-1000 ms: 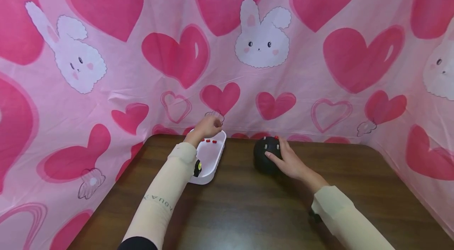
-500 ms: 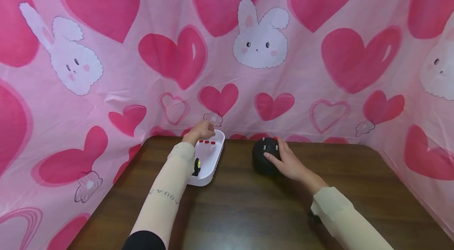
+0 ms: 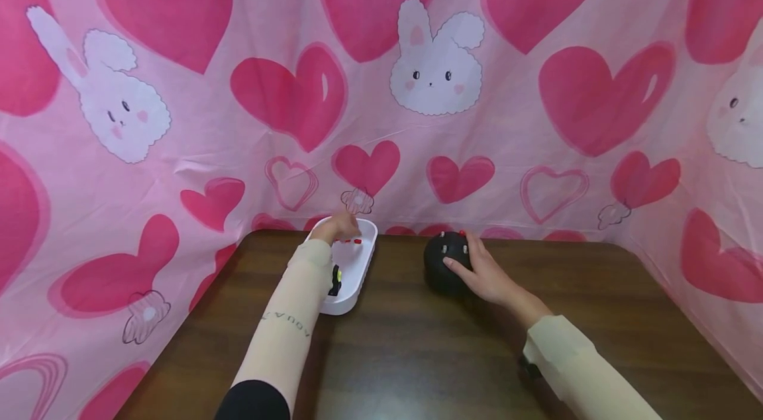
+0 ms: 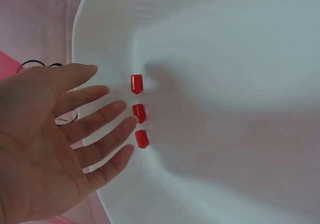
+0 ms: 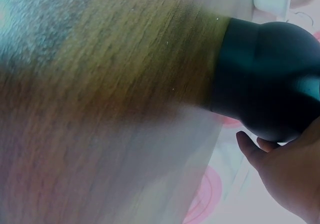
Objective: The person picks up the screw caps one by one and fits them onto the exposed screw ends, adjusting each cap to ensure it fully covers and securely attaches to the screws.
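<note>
Over the far end of the white tray (image 3: 338, 306), my left hand (image 3: 344, 226) hovers with nothing in its grasp. The left wrist view has the same hand (image 4: 55, 144) with its fingers loosely extended beside three small red pieces. These red pieces (image 4: 139, 113) lie in a row on the tray floor, near its end wall. My right hand (image 3: 491, 277) holds a black ball-shaped body (image 3: 442, 275) on the table from its right side, thumb across the front. Short metal studs (image 3: 444, 249) stick out of the top; a red tip (image 3: 462, 232) shows beside the fingers.
Inside the tray's near part sits a black item with a yellow-green patch (image 3: 336, 279), partly behind the left sleeve. The brown wooden table (image 3: 417, 354) meets a pink curtain (image 3: 512, 208) with hearts and rabbits at its back edge.
My left hand has moved down and slightly left into the tray's far end, its curled fingers having loosened. The right hand and black ball-shaped body have stayed in place.
</note>
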Demonstrator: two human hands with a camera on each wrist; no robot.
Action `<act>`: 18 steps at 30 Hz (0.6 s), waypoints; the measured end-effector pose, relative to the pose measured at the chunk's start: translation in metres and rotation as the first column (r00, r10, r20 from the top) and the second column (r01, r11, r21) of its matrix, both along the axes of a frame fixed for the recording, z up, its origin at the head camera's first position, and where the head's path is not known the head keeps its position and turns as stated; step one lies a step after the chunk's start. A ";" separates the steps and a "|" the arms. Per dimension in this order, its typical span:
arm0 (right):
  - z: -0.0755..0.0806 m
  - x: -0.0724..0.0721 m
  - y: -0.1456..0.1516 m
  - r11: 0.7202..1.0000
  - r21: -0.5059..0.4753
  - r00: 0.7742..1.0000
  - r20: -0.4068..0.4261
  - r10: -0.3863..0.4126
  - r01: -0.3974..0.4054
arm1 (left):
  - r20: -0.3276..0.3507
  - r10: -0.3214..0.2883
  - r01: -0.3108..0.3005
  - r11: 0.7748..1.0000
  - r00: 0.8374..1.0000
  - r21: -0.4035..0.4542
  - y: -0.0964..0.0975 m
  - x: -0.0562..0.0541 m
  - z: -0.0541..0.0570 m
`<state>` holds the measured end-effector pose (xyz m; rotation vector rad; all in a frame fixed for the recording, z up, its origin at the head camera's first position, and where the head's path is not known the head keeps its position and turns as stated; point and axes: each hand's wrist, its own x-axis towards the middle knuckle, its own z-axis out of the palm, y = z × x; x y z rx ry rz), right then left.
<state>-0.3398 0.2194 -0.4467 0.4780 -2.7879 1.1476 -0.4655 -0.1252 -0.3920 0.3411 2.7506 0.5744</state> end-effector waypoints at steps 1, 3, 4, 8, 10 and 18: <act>0.000 0.000 0.000 1.000 0.001 1.000 0.003 0.000 0.000 | 0.031 0.006 -0.006 1.000 1.000 -0.004 0.000 -0.001 -0.001; 0.000 0.001 0.000 1.000 0.002 1.000 0.009 -0.002 0.002 | 0.084 0.026 -0.026 1.000 0.996 0.001 0.001 -0.002 -0.004; 0.000 0.001 0.000 1.000 0.004 1.000 0.008 -0.003 0.003 | 0.096 0.030 -0.029 1.000 0.995 -0.003 0.002 -0.002 -0.004; 0.000 0.002 0.001 1.000 0.009 1.000 -0.006 -0.003 0.003 | 0.126 0.051 -0.051 0.999 0.991 0.000 0.005 -0.001 -0.008; 0.000 0.002 0.001 1.000 0.011 1.000 -0.014 -0.002 0.002 | 0.123 0.067 -0.067 0.998 0.990 -0.002 0.005 0.001 -0.009; -0.001 0.002 0.000 1.000 0.000 1.000 -0.017 -0.007 0.007 | 0.099 0.061 -0.056 0.997 0.993 -0.050 0.006 0.002 -0.009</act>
